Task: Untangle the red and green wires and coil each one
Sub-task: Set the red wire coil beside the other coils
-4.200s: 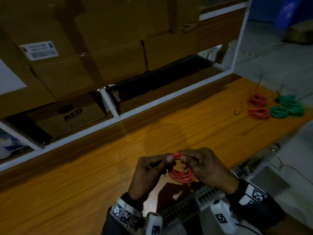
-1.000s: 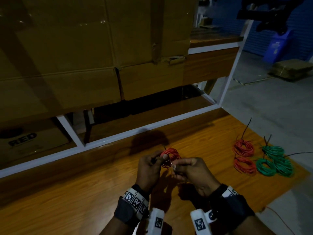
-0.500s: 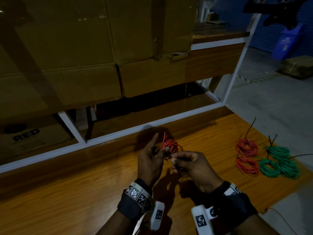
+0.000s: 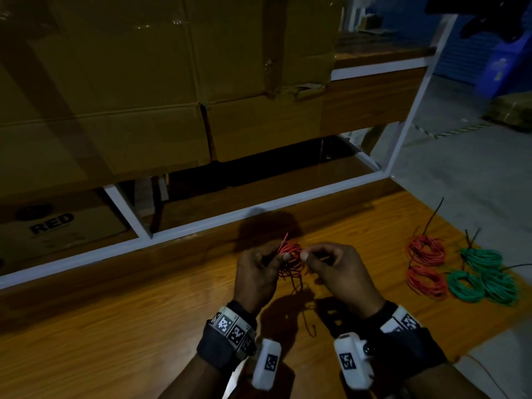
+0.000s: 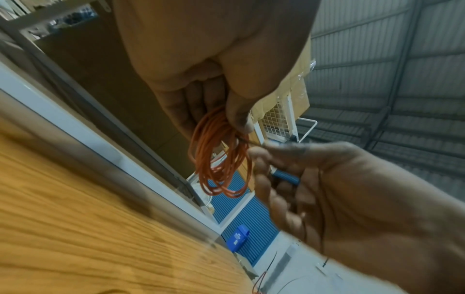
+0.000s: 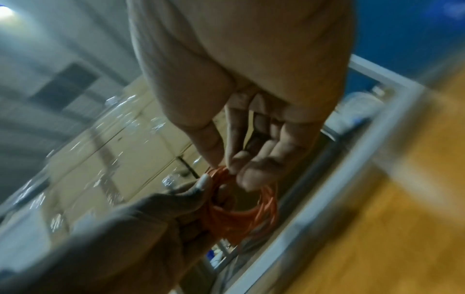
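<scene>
The red wire coil (image 4: 290,259) hangs in the air just above the wooden table (image 4: 144,326), held up between the two hands. The left hand (image 4: 256,275) pinches the top of the coil between thumb and curled fingers, and the loops hang free below that pinch. The right hand (image 4: 336,272), just beside the coil on its right, pinches a thin dark tie or wire end (image 5: 247,141) at the coil's upper edge; what that strand is cannot be told for sure. A loose tail (image 4: 305,312) trails from the coil down toward the table.

Well to the right of the held coil lie two finished red coils (image 4: 426,266) and, beyond them, a cluster of green coils (image 4: 483,279), each with a dark tie sticking up.

Judging by this, the binding step is in hand. The risk is the loops: they are loose and springy, so if the left pinch slackens while the right hand works the strand round, turns could slip out and fan open. The hanging tail could also catch in the loops and knot again.
</scene>
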